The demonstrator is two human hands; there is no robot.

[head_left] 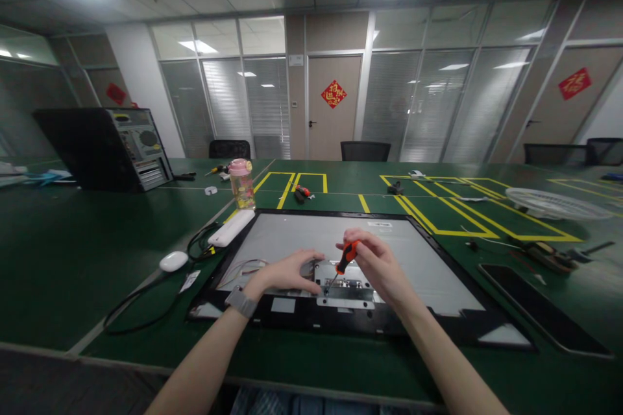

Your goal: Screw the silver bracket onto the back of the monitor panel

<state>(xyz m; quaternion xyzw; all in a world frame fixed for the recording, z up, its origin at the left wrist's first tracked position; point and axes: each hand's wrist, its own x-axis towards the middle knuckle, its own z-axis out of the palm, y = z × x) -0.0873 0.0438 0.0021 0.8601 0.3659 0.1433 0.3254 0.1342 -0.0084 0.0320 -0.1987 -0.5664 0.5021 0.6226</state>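
Observation:
A flat monitor panel (287, 233) with a black frame lies back side up on the green table in front of me. Near its lower middle sits a silver metal bracket (345, 303). My right hand (377, 259) grips an orange and black screwdriver (347, 257), its shaft slanting down to the left with the tip at the bracket's left part. My left hand (294, 270) rests on the panel just left of the bracket, thumb and fingers spread apart around its left edge. Whether a screw sits under the tip is too small to tell.
Left of the panel are a white power strip (232, 228), black cables (141, 325) and a white oval case (174, 261). A pink-capped bottle (242, 185) and a computer case (104, 148) stand behind. At right lie a black phone-like slab (540, 308) and a caliper-like tool (552, 257).

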